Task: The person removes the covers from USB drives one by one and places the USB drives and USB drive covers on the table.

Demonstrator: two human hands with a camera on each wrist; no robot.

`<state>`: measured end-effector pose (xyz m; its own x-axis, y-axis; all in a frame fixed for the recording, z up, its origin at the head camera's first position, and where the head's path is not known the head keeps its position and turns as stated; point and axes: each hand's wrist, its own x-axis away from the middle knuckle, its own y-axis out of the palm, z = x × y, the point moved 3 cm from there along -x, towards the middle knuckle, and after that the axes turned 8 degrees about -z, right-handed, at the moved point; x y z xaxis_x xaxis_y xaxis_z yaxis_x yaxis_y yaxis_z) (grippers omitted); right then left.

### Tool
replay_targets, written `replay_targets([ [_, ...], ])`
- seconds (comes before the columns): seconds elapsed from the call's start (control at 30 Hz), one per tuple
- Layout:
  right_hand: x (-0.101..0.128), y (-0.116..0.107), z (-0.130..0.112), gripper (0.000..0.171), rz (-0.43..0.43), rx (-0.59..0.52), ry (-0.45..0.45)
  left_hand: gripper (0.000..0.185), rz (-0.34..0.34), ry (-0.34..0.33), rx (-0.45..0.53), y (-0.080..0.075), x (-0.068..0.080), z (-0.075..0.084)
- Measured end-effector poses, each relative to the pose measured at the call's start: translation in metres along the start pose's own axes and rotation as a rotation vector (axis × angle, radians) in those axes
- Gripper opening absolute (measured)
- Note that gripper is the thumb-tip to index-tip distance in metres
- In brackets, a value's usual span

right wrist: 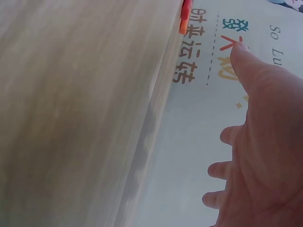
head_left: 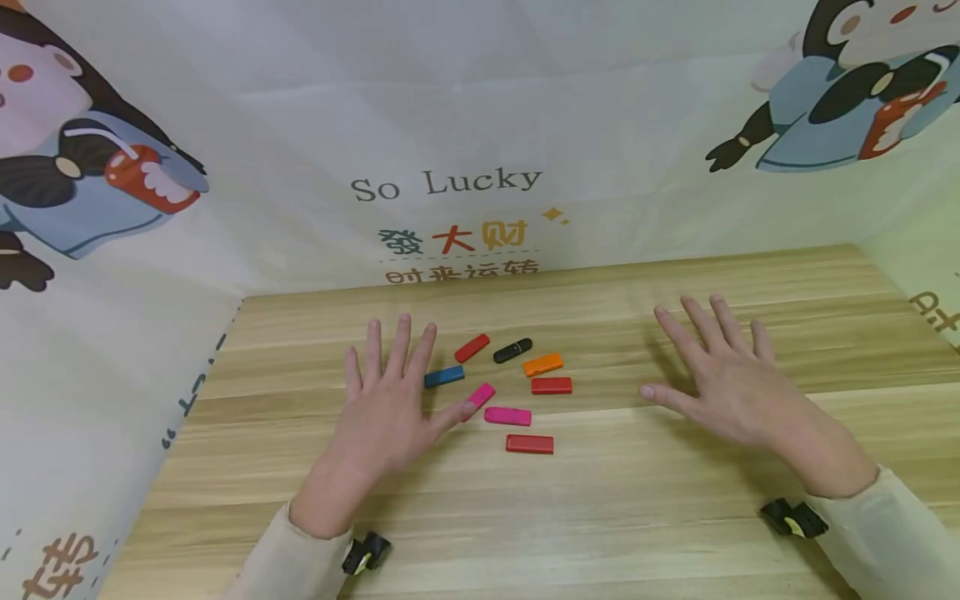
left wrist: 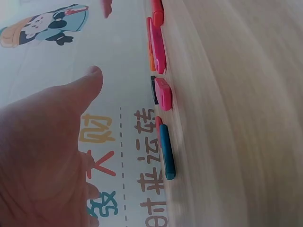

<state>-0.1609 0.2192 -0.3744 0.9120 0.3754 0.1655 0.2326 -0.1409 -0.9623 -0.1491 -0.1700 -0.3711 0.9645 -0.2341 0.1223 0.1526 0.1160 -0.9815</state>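
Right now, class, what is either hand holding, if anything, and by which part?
Nothing is held: the left hand and right hand are both spread open.

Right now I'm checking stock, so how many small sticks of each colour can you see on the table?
Red sticks: 3
Pink sticks: 2
Blue stick: 1
Black stick: 1
Orange stick: 1
Total in view: 8

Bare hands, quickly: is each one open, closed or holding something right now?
Bare left hand: open, holding nothing.
Bare right hand: open, holding nothing.
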Motion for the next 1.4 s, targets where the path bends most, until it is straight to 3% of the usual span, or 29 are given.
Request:
replay_targets([
  [0.33,-0.004,-0.010,-0.006,0.102,0.005,0.024,-0.005,0.109,0.008,0.019,-0.009,-0.007,-0.003,0.007],
  [0.53,-0.006,-0.014,-0.010,0.101,0.002,0.043,-0.006,0.106,0.007,0.074,0.010,-0.009,-0.011,0.014],
  [0.83,-0.010,-0.019,-0.017,0.098,0.013,0.048,-0.020,0.094,0.061,0.182,-0.011,-0.013,-0.034,0.031],
  [1.1,-0.012,-0.021,-0.022,0.096,0.030,0.054,-0.033,0.080,0.069,0.238,-0.115,-0.012,-0.058,0.046],
  [1.4,-0.011,-0.023,-0.025,0.092,0.053,0.067,-0.041,0.057,0.015,0.231,-0.161,-0.003,-0.081,0.055],
])
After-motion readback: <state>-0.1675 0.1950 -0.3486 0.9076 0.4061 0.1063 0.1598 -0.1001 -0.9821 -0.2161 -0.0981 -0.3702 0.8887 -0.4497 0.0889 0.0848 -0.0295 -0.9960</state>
